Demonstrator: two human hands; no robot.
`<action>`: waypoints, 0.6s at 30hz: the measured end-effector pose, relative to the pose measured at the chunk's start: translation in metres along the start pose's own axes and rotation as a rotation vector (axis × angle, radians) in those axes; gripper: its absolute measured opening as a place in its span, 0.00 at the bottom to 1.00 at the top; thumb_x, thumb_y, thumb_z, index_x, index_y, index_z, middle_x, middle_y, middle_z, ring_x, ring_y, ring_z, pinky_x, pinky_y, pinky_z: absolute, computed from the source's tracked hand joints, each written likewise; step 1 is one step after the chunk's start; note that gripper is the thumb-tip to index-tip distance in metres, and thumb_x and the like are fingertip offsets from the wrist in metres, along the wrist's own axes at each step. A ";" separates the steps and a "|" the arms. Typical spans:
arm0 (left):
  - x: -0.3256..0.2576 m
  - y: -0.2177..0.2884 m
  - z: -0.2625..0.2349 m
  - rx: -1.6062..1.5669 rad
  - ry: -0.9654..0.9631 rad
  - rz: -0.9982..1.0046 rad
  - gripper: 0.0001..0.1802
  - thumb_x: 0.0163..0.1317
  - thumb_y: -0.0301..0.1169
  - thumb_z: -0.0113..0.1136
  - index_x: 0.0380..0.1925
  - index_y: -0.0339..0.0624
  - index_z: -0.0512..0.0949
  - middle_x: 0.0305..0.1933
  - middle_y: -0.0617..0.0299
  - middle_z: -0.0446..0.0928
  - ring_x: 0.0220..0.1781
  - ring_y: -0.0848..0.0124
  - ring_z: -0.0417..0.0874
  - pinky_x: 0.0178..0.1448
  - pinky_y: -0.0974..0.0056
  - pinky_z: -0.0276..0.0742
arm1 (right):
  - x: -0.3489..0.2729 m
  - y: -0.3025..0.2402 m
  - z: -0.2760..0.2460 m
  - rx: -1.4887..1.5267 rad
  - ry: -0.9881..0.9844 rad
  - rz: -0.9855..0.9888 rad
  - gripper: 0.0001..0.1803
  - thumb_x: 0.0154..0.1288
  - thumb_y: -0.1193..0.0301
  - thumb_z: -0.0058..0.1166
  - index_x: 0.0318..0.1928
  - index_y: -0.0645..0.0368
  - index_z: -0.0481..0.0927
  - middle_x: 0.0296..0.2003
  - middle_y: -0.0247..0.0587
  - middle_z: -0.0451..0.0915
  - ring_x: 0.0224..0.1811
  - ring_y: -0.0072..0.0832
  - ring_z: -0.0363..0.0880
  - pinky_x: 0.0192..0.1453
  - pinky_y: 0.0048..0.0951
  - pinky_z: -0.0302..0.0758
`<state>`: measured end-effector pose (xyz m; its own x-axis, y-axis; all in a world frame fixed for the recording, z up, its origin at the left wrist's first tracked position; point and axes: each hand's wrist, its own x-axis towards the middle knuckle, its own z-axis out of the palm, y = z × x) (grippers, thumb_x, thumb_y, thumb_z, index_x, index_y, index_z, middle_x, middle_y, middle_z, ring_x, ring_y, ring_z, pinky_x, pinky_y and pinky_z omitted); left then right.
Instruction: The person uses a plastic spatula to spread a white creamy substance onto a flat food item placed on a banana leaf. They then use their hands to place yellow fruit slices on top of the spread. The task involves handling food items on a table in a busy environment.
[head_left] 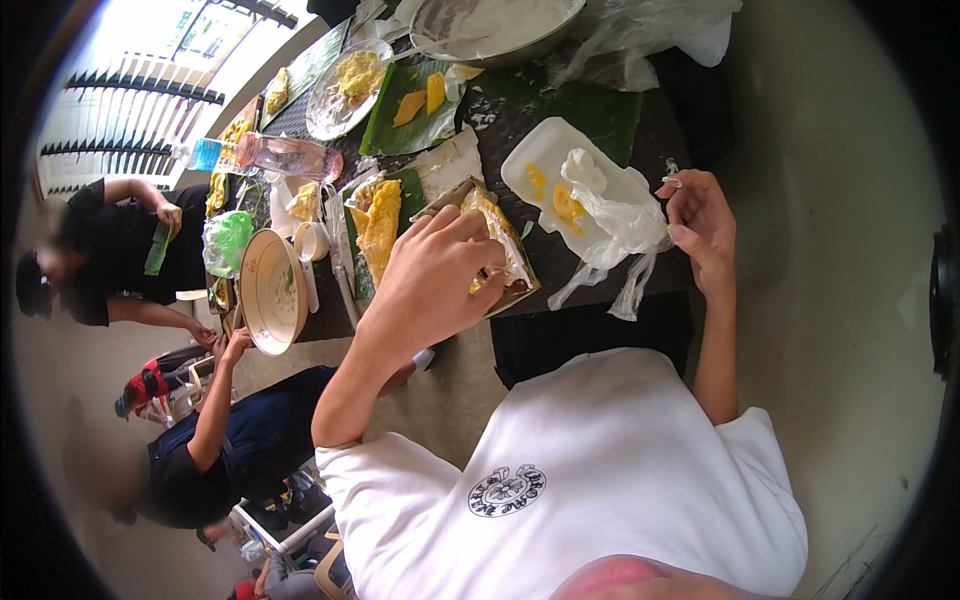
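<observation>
My left hand reaches over a small leaf-lined tray holding yellow and white food. Its fingers and thumb curl in at the tray, and whatever is between the fingertips is hidden. To the right, my right hand is raised with bent fingers, the thumb apart from the forefinger, and white smears on the fingertips. Beside it a crumpled clear plastic bag lies over a white foam tray with yellow fruit bits. Yellow strips rest on a green leaf left of my left hand.
Across the dark table stand a large bowl with white residue, a plate of yellow food and a pink-tinted bottle. At left, a co-worker's hand is at a cream basin; another person stands farther off.
</observation>
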<state>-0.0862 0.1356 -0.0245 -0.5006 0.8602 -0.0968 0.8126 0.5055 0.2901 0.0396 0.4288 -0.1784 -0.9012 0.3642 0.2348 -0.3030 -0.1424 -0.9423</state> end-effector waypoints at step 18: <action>-0.004 0.000 0.009 0.019 0.170 0.010 0.10 0.47 0.24 0.69 0.33 0.44 0.83 0.47 0.58 0.78 0.52 0.56 0.81 0.58 0.51 0.78 | 0.000 0.001 -0.001 -0.021 -0.005 -0.006 0.30 0.57 0.65 0.62 0.62 0.60 0.76 0.49 0.36 0.80 0.37 0.17 0.66 0.44 0.21 0.65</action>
<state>-0.0814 0.1327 -0.0325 -0.5345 0.8423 0.0686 0.8224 0.4997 0.2721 0.0391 0.4294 -0.1799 -0.9010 0.3604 0.2414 -0.3018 -0.1209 -0.9457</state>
